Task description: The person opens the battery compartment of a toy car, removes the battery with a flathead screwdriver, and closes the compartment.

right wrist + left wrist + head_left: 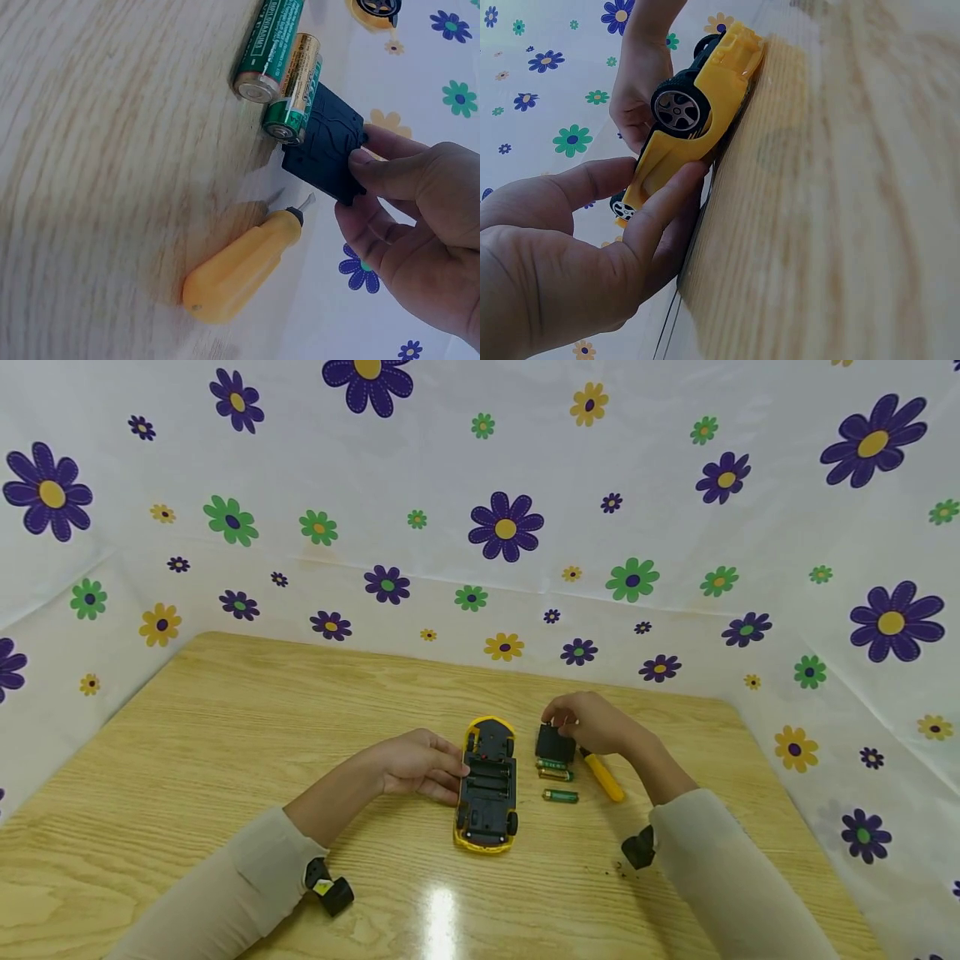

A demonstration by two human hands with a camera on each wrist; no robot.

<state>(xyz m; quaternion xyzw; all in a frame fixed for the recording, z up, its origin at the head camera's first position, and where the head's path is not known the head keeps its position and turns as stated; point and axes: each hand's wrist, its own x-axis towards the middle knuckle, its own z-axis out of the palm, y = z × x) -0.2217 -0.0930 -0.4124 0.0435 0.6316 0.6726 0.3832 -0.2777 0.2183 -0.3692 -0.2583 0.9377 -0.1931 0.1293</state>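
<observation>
A yellow toy car [486, 785] lies wheels-up on the table, its black underside showing and its battery bay uncovered with no cells in it. My left hand [420, 767] holds the car's left side, digits against the yellow body and the upper edge, as the left wrist view shows. To the right of the car, my right hand [596, 722] pinches a black battery cover [326, 146] by its edge, tilted off the table. Several green-and-gold batteries [555, 774] lie just below the cover. Beside them is a screwdriver [244, 266] with a yellow handle.
One battery [560, 796] lies apart from the others, nearer me. Tiny dark bits, perhaps screws [619, 867], are scattered by the right wrist. A white flowered cloth [420, 568] rises behind and at both sides of the wooden table [247, 718].
</observation>
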